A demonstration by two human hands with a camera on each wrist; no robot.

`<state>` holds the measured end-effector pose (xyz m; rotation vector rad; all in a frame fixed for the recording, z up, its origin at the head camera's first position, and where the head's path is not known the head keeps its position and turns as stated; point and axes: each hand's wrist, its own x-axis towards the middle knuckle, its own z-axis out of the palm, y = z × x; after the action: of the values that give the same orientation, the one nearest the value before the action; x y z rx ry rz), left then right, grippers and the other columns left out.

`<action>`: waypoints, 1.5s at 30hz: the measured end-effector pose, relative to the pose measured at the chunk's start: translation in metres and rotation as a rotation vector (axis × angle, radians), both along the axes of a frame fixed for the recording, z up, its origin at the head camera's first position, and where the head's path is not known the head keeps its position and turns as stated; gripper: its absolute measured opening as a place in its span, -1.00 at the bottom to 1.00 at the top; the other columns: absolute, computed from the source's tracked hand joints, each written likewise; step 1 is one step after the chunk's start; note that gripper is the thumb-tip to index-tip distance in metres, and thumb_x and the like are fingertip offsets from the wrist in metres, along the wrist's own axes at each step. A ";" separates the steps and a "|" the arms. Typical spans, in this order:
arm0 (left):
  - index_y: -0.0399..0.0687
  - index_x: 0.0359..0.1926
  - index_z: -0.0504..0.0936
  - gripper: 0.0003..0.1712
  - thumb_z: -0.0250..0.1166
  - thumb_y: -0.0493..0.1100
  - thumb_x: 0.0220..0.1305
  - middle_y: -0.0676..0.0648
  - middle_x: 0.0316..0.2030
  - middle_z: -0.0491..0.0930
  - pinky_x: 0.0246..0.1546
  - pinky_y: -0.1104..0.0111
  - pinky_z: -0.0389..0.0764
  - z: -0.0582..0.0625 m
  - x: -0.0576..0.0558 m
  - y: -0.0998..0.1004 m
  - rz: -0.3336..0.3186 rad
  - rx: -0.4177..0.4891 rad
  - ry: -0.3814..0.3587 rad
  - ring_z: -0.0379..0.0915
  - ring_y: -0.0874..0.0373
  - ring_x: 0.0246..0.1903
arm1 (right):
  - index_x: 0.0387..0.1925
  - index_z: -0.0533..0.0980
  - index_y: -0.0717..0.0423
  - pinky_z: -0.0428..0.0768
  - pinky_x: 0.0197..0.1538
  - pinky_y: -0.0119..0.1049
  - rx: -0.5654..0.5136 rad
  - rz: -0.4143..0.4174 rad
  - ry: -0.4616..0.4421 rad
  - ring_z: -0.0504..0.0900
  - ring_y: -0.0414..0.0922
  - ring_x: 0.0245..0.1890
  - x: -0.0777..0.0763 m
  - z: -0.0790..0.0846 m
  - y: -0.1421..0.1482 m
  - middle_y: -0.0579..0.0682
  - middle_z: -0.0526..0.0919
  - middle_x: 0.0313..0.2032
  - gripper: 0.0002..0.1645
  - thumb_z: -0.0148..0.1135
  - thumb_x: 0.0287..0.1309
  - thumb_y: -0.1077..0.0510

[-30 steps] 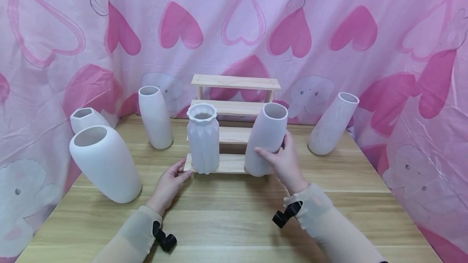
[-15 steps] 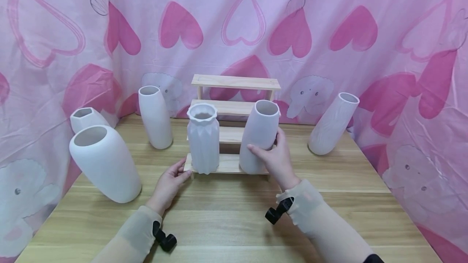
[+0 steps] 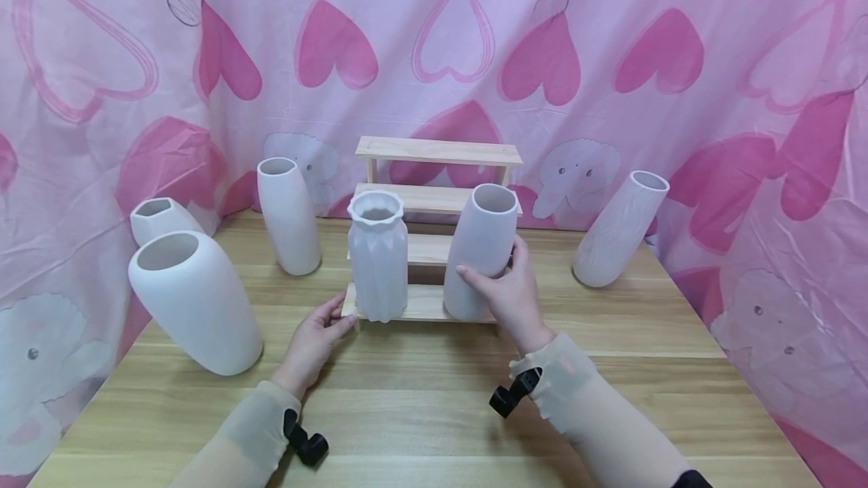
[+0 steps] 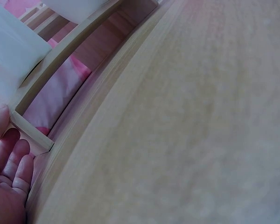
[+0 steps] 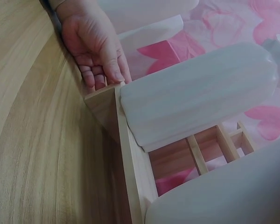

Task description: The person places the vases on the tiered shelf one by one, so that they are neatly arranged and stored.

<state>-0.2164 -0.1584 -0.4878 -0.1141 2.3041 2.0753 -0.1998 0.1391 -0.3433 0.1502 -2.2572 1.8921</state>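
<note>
A four-step wooden display stand (image 3: 427, 306) stands at the middle of the table. My right hand (image 3: 513, 298) grips a smooth white vase (image 3: 480, 239) low on its right side, thumb across the front. The vase's base is at the right end of the lowest step. On the left end of that step stands a white fluted vase (image 3: 378, 269) with a scalloped rim. My left hand (image 3: 313, 345) pinches the stand's lower left corner between thumb and fingers. The right wrist view shows this hold, with the left thumb (image 5: 113, 70) at the board's end.
To the left stand a wide white vase (image 3: 203, 315), a vase with an angular mouth (image 3: 166, 221) behind it, and a tall slim vase (image 3: 288, 221). A textured white vase (image 3: 613, 236) is at the right. A pink heart-patterned curtain (image 3: 434, 36) encloses the table.
My right hand has moved left with the smooth vase, bringing it further in over the lowest step; it has barely moved in the last half second. The left hand stays on the stand's corner.
</note>
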 end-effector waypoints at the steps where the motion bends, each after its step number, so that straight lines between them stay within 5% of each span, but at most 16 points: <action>1: -0.12 0.39 0.29 -0.33 0.29 -0.18 0.29 -0.18 0.03 0.52 -0.08 0.56 0.46 0.000 0.000 0.000 0.001 0.003 0.001 0.43 0.24 -0.07 | 0.36 0.04 -0.03 0.39 0.19 0.15 0.005 -0.003 0.002 0.41 0.02 0.16 0.000 0.000 0.000 0.01 0.33 0.22 0.03 0.49 0.00 0.08; 15: -0.08 0.40 0.28 -0.31 0.29 -0.16 0.29 -0.17 0.06 0.52 -0.04 0.57 0.43 -0.002 -0.002 -0.001 -0.007 -0.001 -0.007 0.42 0.25 -0.02 | 0.35 0.06 -0.19 0.41 0.17 0.14 0.049 -0.045 0.005 0.43 -0.05 0.13 -0.019 -0.027 0.008 -0.12 0.34 0.19 0.13 0.55 -0.17 -0.18; 45: -0.10 0.39 0.29 -0.32 0.29 -0.18 0.29 -0.16 0.02 0.53 -0.10 0.55 0.48 -0.001 -0.002 0.000 0.001 0.000 -0.003 0.43 0.24 -0.07 | 0.37 0.03 -0.29 0.34 0.22 0.18 0.058 0.004 0.025 0.34 -0.07 0.21 -0.014 -0.029 0.013 -0.16 0.28 0.23 0.13 0.52 -0.13 -0.20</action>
<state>-0.2184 -0.1585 -0.4889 -0.1179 2.3029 2.0740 -0.2142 0.1516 -0.3725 0.1854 -2.2979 1.8169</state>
